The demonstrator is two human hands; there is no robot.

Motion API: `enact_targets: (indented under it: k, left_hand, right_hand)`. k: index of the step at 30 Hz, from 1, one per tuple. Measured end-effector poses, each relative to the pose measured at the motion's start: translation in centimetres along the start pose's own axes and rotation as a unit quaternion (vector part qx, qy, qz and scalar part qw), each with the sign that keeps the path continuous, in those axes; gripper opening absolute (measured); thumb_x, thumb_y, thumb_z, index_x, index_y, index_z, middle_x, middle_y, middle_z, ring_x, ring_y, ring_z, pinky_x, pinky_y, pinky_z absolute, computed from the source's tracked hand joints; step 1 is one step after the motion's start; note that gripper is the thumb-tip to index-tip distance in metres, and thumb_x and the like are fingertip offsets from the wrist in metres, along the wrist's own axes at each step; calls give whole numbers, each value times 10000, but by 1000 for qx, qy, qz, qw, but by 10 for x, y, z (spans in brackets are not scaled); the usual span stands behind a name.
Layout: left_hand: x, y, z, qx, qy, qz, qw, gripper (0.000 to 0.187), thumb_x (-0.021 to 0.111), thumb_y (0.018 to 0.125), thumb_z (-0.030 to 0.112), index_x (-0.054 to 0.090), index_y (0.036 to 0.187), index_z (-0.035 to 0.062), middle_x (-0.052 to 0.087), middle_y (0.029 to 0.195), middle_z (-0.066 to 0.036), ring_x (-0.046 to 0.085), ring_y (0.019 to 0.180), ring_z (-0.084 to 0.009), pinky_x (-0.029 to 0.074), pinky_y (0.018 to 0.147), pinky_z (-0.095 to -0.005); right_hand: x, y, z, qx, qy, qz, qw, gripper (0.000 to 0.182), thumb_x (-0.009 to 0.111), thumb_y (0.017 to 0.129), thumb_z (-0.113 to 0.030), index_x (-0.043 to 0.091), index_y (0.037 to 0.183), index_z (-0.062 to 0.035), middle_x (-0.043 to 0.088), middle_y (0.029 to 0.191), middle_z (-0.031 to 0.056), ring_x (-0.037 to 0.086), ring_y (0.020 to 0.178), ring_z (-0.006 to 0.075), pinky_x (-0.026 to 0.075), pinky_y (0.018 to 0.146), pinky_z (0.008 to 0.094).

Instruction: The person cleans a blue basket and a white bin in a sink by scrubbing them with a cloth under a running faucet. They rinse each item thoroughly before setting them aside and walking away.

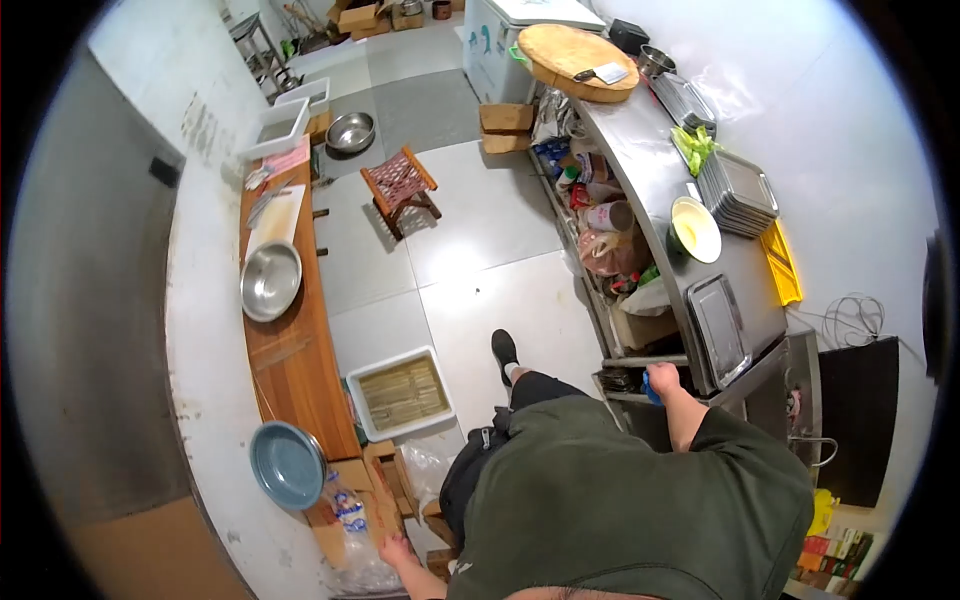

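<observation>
My right hand [662, 378] is closed around a crumpled blue cloth [652, 390], near the front edge of the steel counter. A rectangular metal tray [718, 328] lies on the countertop [648, 150] just beyond it. Low on the other side, my left hand [396, 550] is beside a cardboard box [375, 498] and clear plastic packaging [352, 512] with blue print. Its fingers are too small and partly hidden to make out a grip. A blue-grey basin [287, 465] rests near that packaging.
A white tub of liquid [400, 393] and a woven folding stool [400, 190] stand on the floor. A steel bowl [271, 281] sits on the wooden bench [290, 360]. Along the counter are a yellow bowl [695, 229], stacked trays [738, 193] and a cleaver [608, 73] on a round chopping board [560, 50].
</observation>
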State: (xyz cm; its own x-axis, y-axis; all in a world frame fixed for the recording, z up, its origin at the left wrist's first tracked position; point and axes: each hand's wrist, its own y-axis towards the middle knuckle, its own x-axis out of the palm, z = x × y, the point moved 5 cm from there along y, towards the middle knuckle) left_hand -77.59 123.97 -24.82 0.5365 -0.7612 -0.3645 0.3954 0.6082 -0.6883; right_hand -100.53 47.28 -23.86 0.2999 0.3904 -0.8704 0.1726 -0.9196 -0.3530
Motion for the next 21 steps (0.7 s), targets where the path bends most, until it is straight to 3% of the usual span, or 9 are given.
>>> enact_targets:
  k: [6, 8, 10, 11, 13, 14, 18, 20, 21]
  left_hand:
    - [0, 34, 23, 4, -5, 27, 1000, 232, 479, 876, 228, 412, 686, 112, 450, 592, -14, 414, 466, -128, 294, 387, -270]
    - [21, 4, 39, -23, -17, 30, 999, 278, 479, 885, 241, 366, 656, 131, 400, 551, 1, 358, 429, -119, 261, 367, -264]
    - [37, -38, 66, -45, -15, 46, 998, 312, 473, 891, 250, 330, 635, 144, 359, 531, 12, 322, 411, -113, 240, 357, -255]
    - [61, -58, 78, -56, -16, 53, 997, 320, 466, 893, 254, 318, 630, 147, 344, 531, 14, 314, 412, -112, 236, 357, -249]
    - [85, -66, 90, -52, -4, 33, 998, 332, 456, 895, 266, 308, 622, 149, 325, 529, 17, 306, 411, -110, 232, 353, -247]
    - [91, -58, 92, -39, 7, 7, 999, 336, 453, 896, 275, 310, 620, 148, 322, 528, 16, 306, 410, -110, 233, 348, -251]
    - [93, -54, 100, -16, 30, -41, 999, 342, 462, 888, 304, 331, 619, 137, 385, 533, 3, 344, 411, -109, 251, 338, -273]
    - [66, -33, 75, -52, 54, 8, 997, 322, 472, 883, 302, 366, 639, 120, 408, 544, -5, 384, 424, -123, 272, 347, -273]
    - [50, -13, 55, -71, 71, 23, 995, 313, 477, 880, 301, 384, 650, 111, 419, 549, -9, 404, 431, -130, 282, 351, -273]
  right_hand:
    - [31, 72, -112, -14, 46, -21, 999, 383, 588, 805, -340, 673, 868, 29, 660, 861, 222, 637, 849, 350, 478, 759, 385]
    - [39, 103, -166, -58, 20, -43, 997, 385, 580, 818, -341, 671, 868, 29, 661, 852, 219, 637, 832, 347, 479, 743, 382]
    - [42, 122, -219, 11, 67, -119, 991, 463, 554, 795, -400, 660, 936, 28, 635, 953, 251, 595, 958, 394, 454, 846, 429]
    - [56, 145, -240, -36, 63, -105, 992, 467, 543, 794, -411, 666, 939, 16, 633, 961, 249, 592, 970, 395, 456, 855, 428]
    - [72, 177, -291, -119, -2, -106, 987, 479, 544, 794, -438, 676, 939, 0, 633, 975, 248, 604, 968, 384, 460, 864, 417]
    - [76, 180, -320, -102, 43, -86, 990, 471, 531, 834, -416, 664, 888, 32, 646, 870, 244, 633, 873, 376, 479, 796, 413]
    - [104, 200, -440, -103, 92, -138, 981, 495, 520, 847, -451, 674, 903, 17, 657, 907, 228, 637, 878, 343, 474, 784, 404]
    - [144, 218, -489, -101, 105, -160, 976, 408, 533, 830, -374, 677, 890, 3, 662, 897, 218, 644, 844, 313, 475, 777, 399]
    - [154, 217, -523, -190, 69, -134, 970, 342, 535, 809, -302, 673, 865, 5, 664, 856, 205, 639, 790, 293, 477, 742, 404]
